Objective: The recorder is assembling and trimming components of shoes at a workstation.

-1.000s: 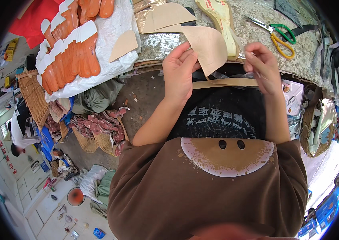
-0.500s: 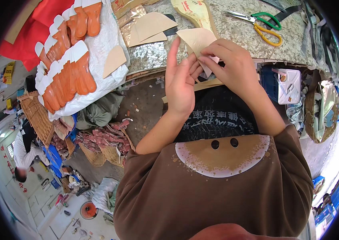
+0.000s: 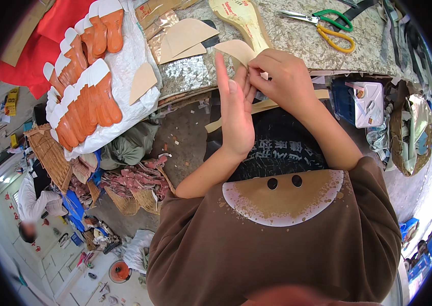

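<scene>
A thin beige leather-like piece (image 3: 237, 50) with a curved edge is held above the workbench's near edge. My right hand (image 3: 283, 79) pinches its lower end between thumb and fingers. My left hand (image 3: 237, 115) is turned on its side, its index finger stretched up along the piece and its thumb raised. The other left fingers lie close to the right fingertips, partly hidden. Just beyond the piece lies a yellowish shoe last (image 3: 241, 23). Similar beige pieces (image 3: 188, 36) are stacked to its left, and another beige piece (image 3: 143, 83) rests on white sheeting.
Scissors (image 3: 320, 23) with green and yellow handles lie on the bench (image 3: 297, 46) at right. Orange-brown insoles with white ends (image 3: 89, 104) fan out at left on white sheeting (image 3: 147, 102). A bin (image 3: 413, 132) of scraps and a clear plastic box (image 3: 368, 104) stand at right. Dark strips hang far right.
My left hand has turned edge-on, its fingers straightening. My right hand has shifted slightly left and closed further over the beige piece, of which less shows. The view has shifted a little.
</scene>
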Demonstrator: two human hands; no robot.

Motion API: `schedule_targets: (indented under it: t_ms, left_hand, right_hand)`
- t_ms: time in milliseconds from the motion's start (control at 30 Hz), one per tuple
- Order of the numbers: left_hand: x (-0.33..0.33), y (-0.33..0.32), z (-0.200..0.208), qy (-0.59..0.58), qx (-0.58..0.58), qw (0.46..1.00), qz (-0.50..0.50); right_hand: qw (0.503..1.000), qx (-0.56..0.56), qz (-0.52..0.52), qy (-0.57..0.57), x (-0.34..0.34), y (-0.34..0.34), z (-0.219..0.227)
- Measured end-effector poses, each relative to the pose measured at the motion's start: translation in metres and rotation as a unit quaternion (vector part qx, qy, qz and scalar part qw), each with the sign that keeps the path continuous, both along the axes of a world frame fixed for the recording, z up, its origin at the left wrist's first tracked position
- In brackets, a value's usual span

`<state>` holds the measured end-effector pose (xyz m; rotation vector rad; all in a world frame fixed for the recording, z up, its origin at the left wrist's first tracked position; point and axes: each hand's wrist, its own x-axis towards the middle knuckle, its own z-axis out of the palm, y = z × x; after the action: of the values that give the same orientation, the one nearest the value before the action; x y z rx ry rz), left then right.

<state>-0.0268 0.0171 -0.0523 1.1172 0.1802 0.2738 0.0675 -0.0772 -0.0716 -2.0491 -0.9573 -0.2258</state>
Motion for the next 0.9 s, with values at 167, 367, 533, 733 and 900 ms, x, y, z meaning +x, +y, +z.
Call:
schedule_targets:
  t_ms: [167,367,533,733,900]
  left_hand:
    - [0.000,0.007,0.002,0.006,-0.001,1.000,-0.018]
    - [-0.001,0.007,0.001,-0.004,-0.006,1.000,-0.029]
    - [-0.004,0.003,-0.002,-0.025,0.025,0.999,-0.040]
    - [-0.005,-0.001,-0.004,-0.060,0.086,0.993,-0.059]
    - [-0.003,-0.003,-0.008,-0.040,0.043,0.998,-0.026]
  right_hand:
    - [0.984,0.081,0.013,0.155,0.004,-0.005,-0.001]
    - [0.990,0.057,0.038,0.127,0.003,-0.010,0.006]
    - [0.994,0.040,0.029,0.098,0.004,-0.009,0.008]
    - [0.988,0.051,0.038,0.139,0.003,-0.009,0.009]
    - [0.994,0.056,0.011,0.091,0.002,-0.001,-0.003]
